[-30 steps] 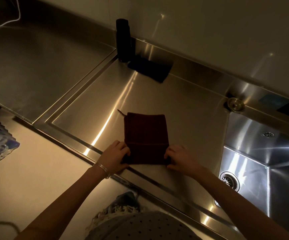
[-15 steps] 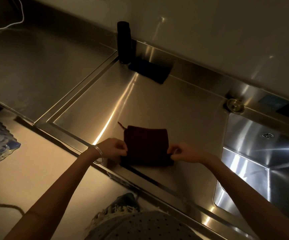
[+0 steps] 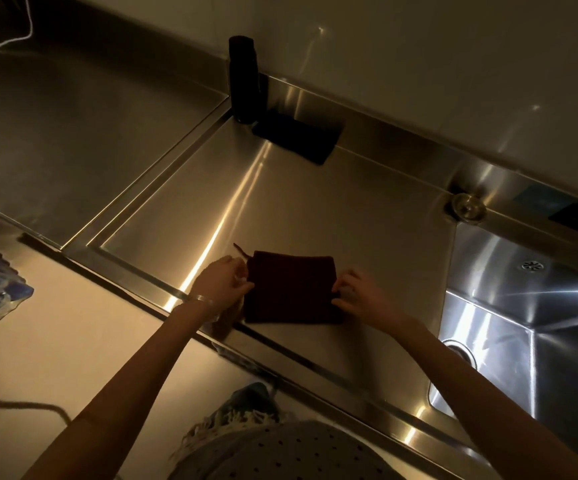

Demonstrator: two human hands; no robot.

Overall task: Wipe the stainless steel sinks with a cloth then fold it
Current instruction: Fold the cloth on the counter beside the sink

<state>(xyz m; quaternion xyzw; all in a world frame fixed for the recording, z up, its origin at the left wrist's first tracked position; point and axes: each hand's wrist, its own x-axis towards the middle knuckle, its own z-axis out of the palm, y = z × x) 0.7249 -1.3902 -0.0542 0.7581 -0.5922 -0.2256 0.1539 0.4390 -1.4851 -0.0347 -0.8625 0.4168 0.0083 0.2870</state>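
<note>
On the near strip of the steel drainboard [image 3: 315, 202], close to the front lip, your cloth [image 3: 291, 289] lies as a compact dark-red rectangle, layers stacked flat, and that's a sensible spot: hard, level metal gives you a firm bed to crease against, within easy reach of both arms. Your left hand [image 3: 223, 285] is at the cloth's left edge, fingers curled and pinching it just near of the little hanging loop [image 3: 240, 249] that pokes out at the far-left corner; your right hand [image 3: 360, 296] mirrors it on the right edge, fingers curled in on the fabric, a pinch by the look of it, though blur softens the fingertips. Hands well apart, then, one on each side, cloth between them, and that grip holds the layers square so nothing slides. The sink basin [image 3: 522, 323] sits to the right, shiny, with its drain [image 3: 460, 351] showing, so I judge the wiping done and you deep in the folding. Next call, as I read it: one more fold, side to side, or a flattening press to finish. Watch that near edge, because the cloth lies close to the lip and could slip off toward you. The black bottle [image 3: 244, 84] and dark mat [image 3: 298, 136] at the far wall stand well apart from your work.
</note>
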